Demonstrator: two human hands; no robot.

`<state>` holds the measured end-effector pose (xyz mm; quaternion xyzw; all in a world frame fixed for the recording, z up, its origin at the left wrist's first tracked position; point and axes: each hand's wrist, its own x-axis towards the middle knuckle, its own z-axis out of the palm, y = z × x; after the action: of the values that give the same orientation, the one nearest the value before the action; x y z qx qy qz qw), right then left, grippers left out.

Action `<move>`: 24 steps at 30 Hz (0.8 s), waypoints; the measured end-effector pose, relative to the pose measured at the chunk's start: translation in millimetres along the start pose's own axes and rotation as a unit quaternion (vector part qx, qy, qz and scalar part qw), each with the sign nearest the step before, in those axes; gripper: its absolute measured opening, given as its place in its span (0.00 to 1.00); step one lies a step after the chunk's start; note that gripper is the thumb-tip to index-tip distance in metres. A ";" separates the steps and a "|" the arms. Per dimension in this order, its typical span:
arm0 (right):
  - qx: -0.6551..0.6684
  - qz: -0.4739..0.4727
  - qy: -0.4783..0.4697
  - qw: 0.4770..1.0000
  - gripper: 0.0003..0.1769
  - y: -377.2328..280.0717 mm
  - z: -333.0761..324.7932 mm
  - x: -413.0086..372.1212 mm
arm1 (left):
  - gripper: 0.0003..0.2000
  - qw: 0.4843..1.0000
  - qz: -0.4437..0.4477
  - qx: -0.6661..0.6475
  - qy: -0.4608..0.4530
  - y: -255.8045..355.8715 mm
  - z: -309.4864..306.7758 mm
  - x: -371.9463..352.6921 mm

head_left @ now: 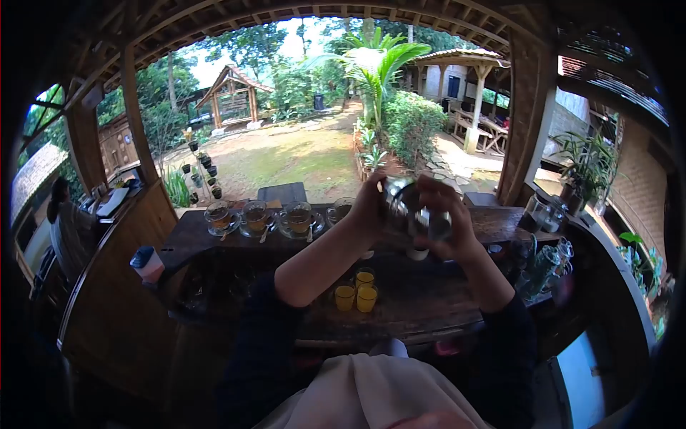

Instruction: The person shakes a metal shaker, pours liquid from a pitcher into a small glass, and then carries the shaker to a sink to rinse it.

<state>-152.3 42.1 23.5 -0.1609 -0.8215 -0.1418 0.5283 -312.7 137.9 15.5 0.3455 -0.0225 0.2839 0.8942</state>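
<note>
Both my hands are raised over the wooden counter [314, 314], closed around a shiny silver metal vessel [404, 200]. My left hand [371, 204] grips its left side and my right hand [449, 218] wraps its right side. Glare and fingers hide much of the vessel, so its exact kind cannot be made out. Just under it shows a small pale object [416, 254], partly hidden. Three glasses of yellow-orange drink [345, 297] stand together on the lower counter, below my hands. Left of my left hand, several glass cups [296, 217] with brown drink sit on saucers with spoons.
A glass jar [549, 212] and several clear glass bottles [539, 268] stand at the right. A pink-and-dark container [147, 264] is at the counter's left end. Another person [66, 222] is at a side counter on the far left. Wooden posts [525, 114] frame a garden beyond.
</note>
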 end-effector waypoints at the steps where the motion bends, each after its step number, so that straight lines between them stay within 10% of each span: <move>1: 0.034 0.104 0.050 0.993 0.24 0.6 -1.5 -0.4 | 0.24 0.994 0.030 0.044 0.098 -4.9 -0.4 16.2; 5: -0.153 -0.238 0.001 0.959 0.23 -77.1 -48.1 18.3 | 0.21 0.989 -0.005 0.069 -0.127 -14.3 35.2 30.3; 7: -0.113 -0.509 0.128 0.844 0.27 -48.9 -26.8 -44.2 | 0.21 0.962 0.118 0.159 -0.187 -27.0 77.1 12.0; 9: -0.052 -0.520 0.215 0.825 0.19 -54.6 -17.6 -25.5 | 0.22 0.839 0.282 0.252 -0.391 -37.4 83.7 29.6; 13: -0.296 -0.091 -0.034 0.950 0.28 -36.3 -111.6 2.9 | 0.19 0.977 -0.013 0.105 -0.187 -20.0 34.6 140.3; 15: -0.092 0.224 0.149 0.959 0.29 -25.0 -106.6 2.9 | 0.17 0.986 -0.052 0.141 0.075 -15.2 54.1 141.1; 16: -0.099 0.228 0.154 0.956 0.29 -35.2 -108.4 4.8 | 0.16 0.979 -0.028 0.153 0.134 -18.8 100.1 104.2; 17: -0.180 0.057 0.117 0.975 0.28 -51.2 -113.0 16.5 | 0.16 0.979 -0.029 0.155 0.128 -17.4 106.2 96.2; 19: -0.287 -0.197 0.044 0.936 0.26 -93.9 -111.6 32.5 | 0.31 0.820 0.194 0.462 -0.276 -13.1 107.9 83.7; 22: -0.304 -0.350 0.042 0.885 0.24 -96.4 -102.5 32.7 | 0.25 0.756 0.267 0.310 -0.511 -22.6 141.1 55.7; 24: -0.273 -0.480 0.098 0.828 0.22 -81.8 -98.5 28.1 | 0.24 0.828 0.210 0.302 -0.424 -20.2 137.1 77.1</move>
<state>-116.2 -68.6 83.5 0.1302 -0.6672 -0.6109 0.4057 -216.2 77.3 125.8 0.6718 -0.3843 0.2835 0.5663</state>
